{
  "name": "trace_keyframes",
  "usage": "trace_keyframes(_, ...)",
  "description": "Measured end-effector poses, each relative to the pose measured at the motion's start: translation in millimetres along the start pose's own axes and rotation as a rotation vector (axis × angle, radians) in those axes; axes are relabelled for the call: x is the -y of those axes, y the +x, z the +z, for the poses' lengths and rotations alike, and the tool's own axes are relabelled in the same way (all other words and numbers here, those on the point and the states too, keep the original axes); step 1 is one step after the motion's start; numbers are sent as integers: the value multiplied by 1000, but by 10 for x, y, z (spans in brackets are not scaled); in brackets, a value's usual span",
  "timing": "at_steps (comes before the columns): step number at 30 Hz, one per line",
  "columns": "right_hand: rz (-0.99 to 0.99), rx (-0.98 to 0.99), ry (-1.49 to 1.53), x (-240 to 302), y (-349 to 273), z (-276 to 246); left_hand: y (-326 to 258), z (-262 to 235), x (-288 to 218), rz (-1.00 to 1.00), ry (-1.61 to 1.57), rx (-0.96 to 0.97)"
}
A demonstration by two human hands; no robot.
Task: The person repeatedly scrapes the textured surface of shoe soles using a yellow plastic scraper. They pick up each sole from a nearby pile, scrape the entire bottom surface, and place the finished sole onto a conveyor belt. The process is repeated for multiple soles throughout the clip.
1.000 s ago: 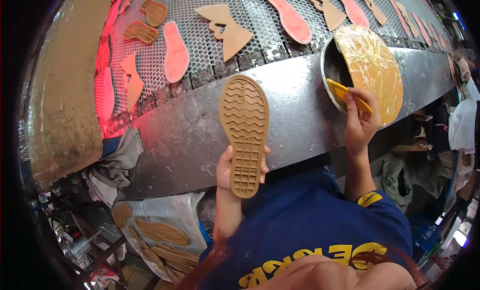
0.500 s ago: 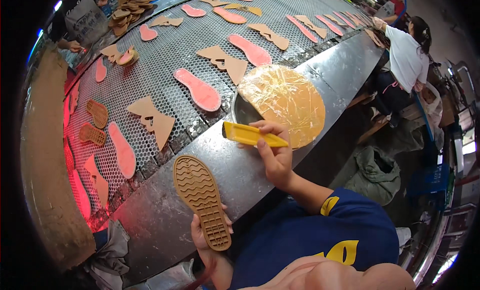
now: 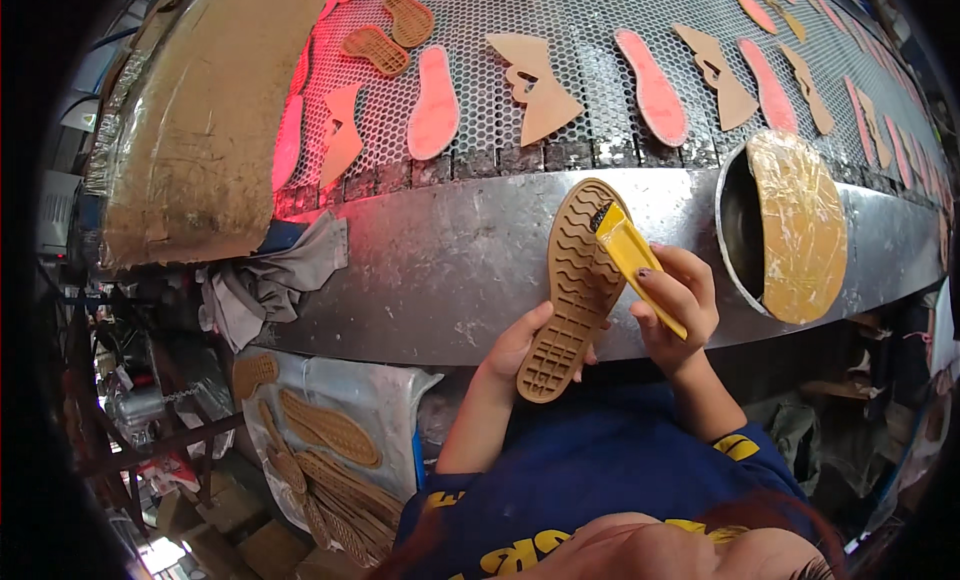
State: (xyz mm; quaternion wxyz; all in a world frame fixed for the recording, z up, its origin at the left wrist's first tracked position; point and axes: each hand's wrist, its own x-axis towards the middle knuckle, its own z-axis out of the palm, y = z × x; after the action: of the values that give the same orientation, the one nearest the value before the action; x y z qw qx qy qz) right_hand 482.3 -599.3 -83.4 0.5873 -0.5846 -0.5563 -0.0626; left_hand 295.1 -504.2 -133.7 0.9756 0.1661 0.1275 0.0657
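One ridged tan rubber sole [image 3: 575,290], yellow brush [image 3: 632,255].

The person wears a dark blue short-sleeved shirt [image 3: 600,470] with yellow print on the chest and yellow trim at the right sleeve's hem. Both forearms are bare. The right hand [image 3: 675,305] has dark-painted fingernails.

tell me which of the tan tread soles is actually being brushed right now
The tan sole held up in the left hand, tread facing the camera: the yellow brush in the right hand touches it. The others sit untouched.
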Motion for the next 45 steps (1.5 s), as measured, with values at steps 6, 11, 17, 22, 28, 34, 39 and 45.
trace_keyframes(6,35,9,-16,-80,78,-48,53,79,20,-33,8,22)
trace_keyframes(11,51,2,-26,-121,64,-96,67,83,29,-41,60,56)
trace_keyframes(17,53,13,-38,-116,43,-136,67,89,28,-66,111,58)
trace_keyframes(22,66,62,28,-127,47,-209,68,123,44,-50,107,68)
trace_keyframes(28,18,204,93,-73,71,-240,52,135,47,-96,48,-7)
trace_keyframes(34,18,319,142,-15,7,-203,104,47,68,-18,-26,-66)
trace_keyframes(39,11,331,160,-15,-81,-203,138,105,57,14,-91,-63)
trace_keyframes(45,-41,348,86,80,-164,-129,150,85,57,36,-176,-81)
